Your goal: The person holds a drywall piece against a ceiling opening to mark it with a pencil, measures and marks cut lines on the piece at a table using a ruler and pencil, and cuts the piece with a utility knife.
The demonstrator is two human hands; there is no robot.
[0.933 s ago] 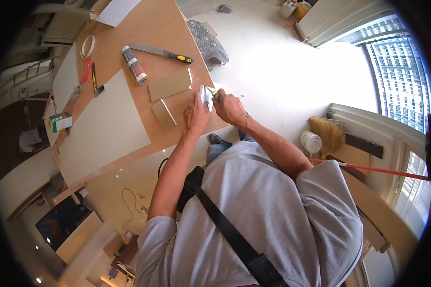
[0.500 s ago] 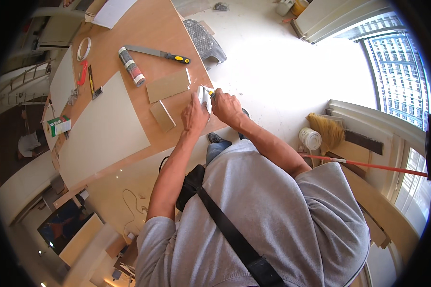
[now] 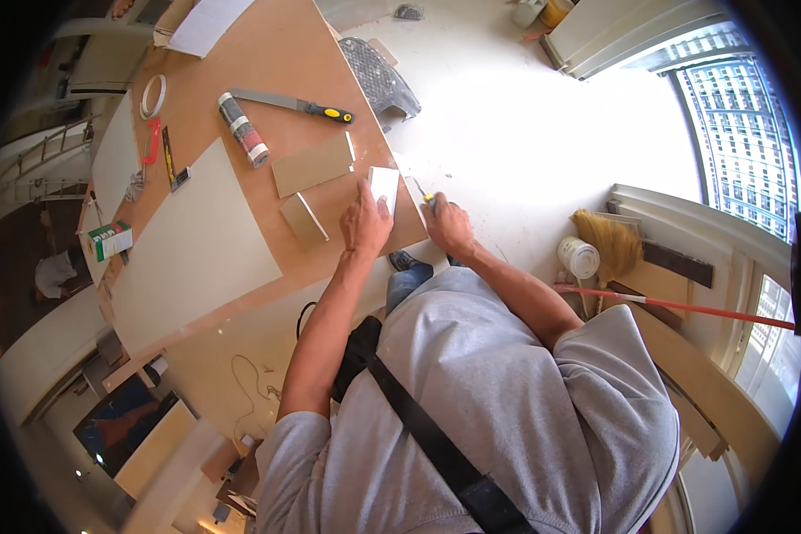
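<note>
Two hands [image 3: 365, 222] [image 3: 449, 230], flat white rectangular piece [image 3: 384, 187]

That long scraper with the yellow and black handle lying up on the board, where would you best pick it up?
By the yellow and black handle of the scraper, probably coming from above. It lies flat on the brown board, its handle pointing toward the board's edge with bare board around it, while the grey blade end lies close to the sealant tube. The handle is the thicker, rounded part, so fingers can close around it.
</note>
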